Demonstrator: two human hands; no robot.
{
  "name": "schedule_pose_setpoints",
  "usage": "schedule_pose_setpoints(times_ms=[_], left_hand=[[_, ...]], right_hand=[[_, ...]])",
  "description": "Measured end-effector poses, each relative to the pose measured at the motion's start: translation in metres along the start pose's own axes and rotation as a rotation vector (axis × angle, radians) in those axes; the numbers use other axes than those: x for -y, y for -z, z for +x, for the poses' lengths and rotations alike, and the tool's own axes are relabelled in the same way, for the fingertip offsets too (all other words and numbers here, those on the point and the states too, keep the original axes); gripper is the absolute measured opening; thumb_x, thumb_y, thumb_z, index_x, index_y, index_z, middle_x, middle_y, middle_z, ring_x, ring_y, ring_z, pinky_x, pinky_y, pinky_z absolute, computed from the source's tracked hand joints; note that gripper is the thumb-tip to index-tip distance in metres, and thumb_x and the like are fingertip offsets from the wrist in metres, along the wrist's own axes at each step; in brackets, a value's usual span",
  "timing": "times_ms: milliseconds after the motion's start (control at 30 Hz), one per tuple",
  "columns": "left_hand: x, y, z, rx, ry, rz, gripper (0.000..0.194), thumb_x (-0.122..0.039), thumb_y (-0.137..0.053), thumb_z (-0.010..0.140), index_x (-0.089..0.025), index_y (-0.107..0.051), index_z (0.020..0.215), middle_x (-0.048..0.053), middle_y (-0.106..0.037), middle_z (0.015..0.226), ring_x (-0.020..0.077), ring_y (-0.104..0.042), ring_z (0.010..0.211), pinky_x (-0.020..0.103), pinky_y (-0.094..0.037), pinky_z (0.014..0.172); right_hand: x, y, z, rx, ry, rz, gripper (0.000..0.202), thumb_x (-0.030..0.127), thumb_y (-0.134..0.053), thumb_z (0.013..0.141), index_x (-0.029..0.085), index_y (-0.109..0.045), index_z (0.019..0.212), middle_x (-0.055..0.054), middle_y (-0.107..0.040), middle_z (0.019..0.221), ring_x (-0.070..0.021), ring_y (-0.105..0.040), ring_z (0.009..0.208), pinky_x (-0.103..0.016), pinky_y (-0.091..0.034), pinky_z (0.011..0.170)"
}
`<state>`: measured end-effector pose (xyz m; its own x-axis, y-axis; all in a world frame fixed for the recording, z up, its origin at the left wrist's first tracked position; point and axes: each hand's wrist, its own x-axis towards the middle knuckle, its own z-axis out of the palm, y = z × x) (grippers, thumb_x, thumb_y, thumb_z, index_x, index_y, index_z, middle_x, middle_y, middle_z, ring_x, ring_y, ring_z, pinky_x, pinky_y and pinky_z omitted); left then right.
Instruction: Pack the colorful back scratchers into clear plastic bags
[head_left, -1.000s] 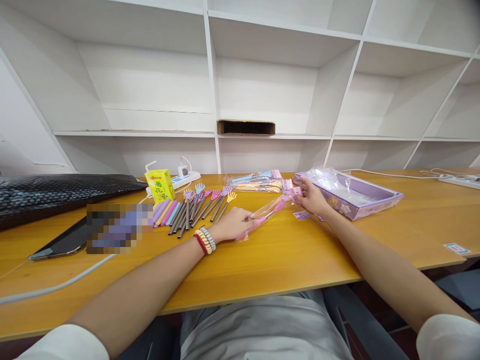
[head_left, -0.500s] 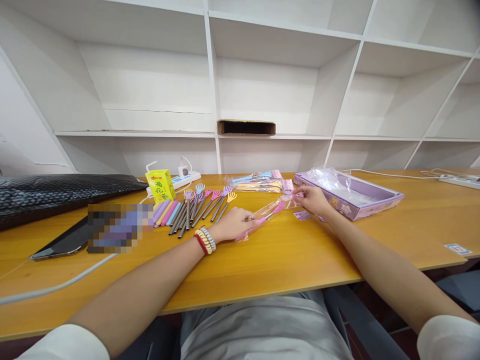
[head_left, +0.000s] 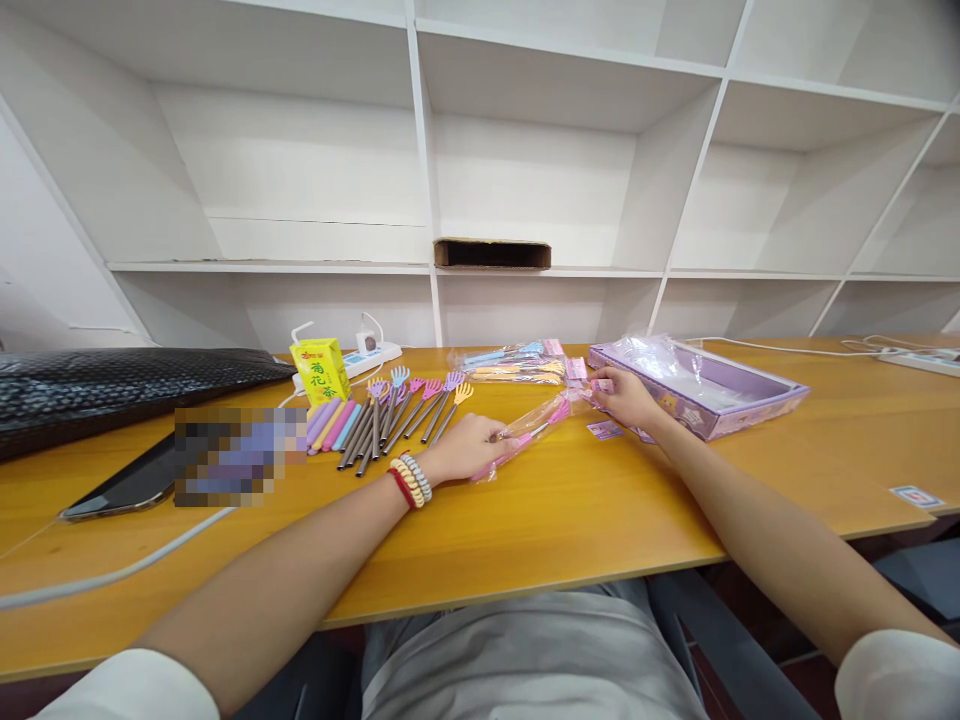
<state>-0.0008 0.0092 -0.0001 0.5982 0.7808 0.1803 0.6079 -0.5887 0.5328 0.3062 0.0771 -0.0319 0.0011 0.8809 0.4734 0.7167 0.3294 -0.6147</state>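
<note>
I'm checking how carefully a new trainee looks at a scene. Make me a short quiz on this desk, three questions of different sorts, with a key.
1. True or false: the purple tray stands to the right of the yellow drink carton, as the person sees it.

2. Choose one: the left hand grips a wrapped stick. What colour is the stick's fanned end?
A) blue
B) pink
C) yellow

3. Fill in the missing word: the wristbands are worn on the ____ wrist.

Key: 1. True. 2. B. 3. Left.
</note>
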Motion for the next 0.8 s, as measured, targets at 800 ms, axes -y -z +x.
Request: schedule_pose_setpoints(times_ms=[800], left_hand=[[-0.0011,-0.0016,-0.0007,0.004,-0.017,-0.017,0.054,-0.060,-0.040,0.081,-0.015,-0.055,0.056,0.001,-0.051,0.046,0.0104,-0.041,0.046,0.024,-0.025,0.046]], right_hand=[[0.0010,0.0040,0.0011,0.025,-0.036,-0.001,0.039,0.033,-0.071,0.056,0.016,-0.068,0.091,0.001,-0.057,0.060,-0.0134,-0.052,0.055,-0.024,-0.040,0.050]])
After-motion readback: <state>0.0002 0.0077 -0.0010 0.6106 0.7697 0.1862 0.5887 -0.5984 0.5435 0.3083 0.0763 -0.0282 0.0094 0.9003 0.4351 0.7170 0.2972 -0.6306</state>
